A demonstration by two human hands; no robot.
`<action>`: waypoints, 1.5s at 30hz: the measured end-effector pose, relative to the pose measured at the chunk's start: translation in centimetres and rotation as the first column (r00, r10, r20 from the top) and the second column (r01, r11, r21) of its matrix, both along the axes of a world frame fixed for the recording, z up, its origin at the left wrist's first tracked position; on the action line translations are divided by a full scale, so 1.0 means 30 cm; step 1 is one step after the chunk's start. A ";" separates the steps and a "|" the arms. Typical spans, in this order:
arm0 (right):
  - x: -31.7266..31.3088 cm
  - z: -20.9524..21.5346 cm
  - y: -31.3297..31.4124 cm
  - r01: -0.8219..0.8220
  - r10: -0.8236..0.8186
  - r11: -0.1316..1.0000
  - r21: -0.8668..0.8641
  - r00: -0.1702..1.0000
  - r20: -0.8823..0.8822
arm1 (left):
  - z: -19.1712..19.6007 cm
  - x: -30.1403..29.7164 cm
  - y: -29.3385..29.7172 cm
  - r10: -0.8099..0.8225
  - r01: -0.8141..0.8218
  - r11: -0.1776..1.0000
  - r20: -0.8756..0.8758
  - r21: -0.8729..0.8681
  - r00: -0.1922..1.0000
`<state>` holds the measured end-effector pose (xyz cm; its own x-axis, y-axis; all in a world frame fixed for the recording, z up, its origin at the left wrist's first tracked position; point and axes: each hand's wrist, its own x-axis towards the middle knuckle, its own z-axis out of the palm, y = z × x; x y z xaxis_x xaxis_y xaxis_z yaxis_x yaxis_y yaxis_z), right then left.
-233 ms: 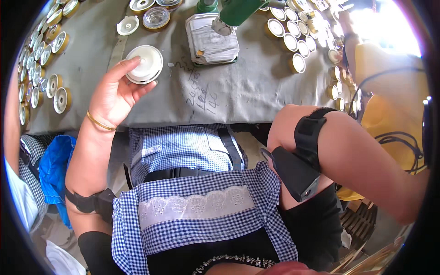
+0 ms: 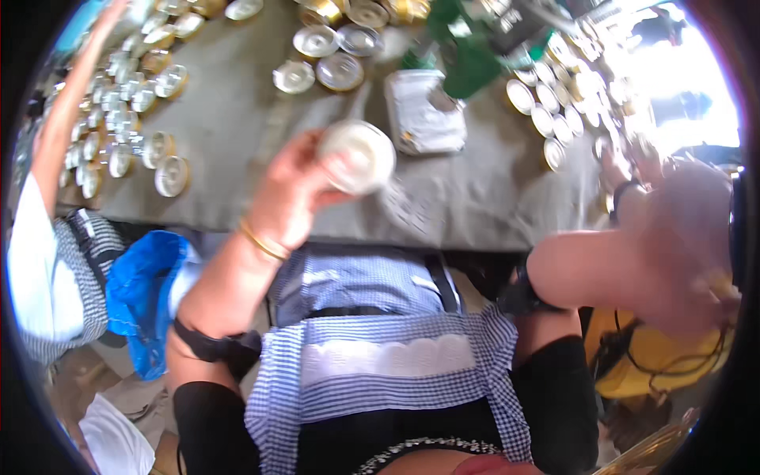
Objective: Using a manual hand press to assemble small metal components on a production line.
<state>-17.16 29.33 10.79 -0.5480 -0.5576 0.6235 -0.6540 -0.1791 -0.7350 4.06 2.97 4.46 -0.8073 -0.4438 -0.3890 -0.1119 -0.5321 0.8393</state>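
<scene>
My left hand is closed on a round white plastic cap, its thumb lying across the top. It holds the cap above the grey-covered table, in front of the white-wrapped base of a green hand press. At the right edge, my right forearm runs out to my right hand, badly smeared by motion. Neither its fingers nor anything in them can be made out. The other blurred fingers stand by a dark wristband farther up; whose they are is unclear.
Many round gold-rimmed pieces stand at the table's left, with more white-faced ones at its right. Clear round parts lie at the back. Another person's arm reaches in at left. A dark cable hangs over yellow material.
The whole view has shifted, the table appearing lower and farther right. My left hand has carried the white cap rightward, nearer the press. My right hand has come into view, blurred.
</scene>
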 end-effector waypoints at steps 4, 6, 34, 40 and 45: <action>0.225 -0.107 -0.339 -0.167 0.187 0.899 0.405 0.982 -0.010 | -0.026 0.036 0.007 -0.082 0.079 0.997 -0.266 -0.023 0.961; 0.271 -0.236 -0.348 -0.346 0.214 0.857 0.382 0.913 0.346 | -0.036 0.040 0.015 -0.074 0.082 0.997 -0.334 0.009 0.940; 0.251 -0.254 -0.392 -0.541 0.136 0.840 -0.032 0.154 0.979 | -0.048 -0.036 -0.012 -0.116 0.112 0.978 -0.013 -0.176 0.993; 0.232 -0.255 -0.406 -0.539 0.136 0.842 -0.007 0.200 0.970 | -0.057 -0.072 -0.019 -0.081 0.083 0.993 0.019 -0.089 0.997; 0.220 -0.286 -0.437 -0.488 -0.017 0.848 0.208 0.368 0.930 | -0.117 -0.116 -0.049 -0.096 0.137 0.948 0.153 -0.286 0.984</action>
<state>-10.57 16.21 2.22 -0.4232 -0.7941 -0.4362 0.4284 0.2488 -0.8686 0.56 1.49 0.96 -0.8092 -0.4612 -0.3640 -0.2812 -0.2400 0.9291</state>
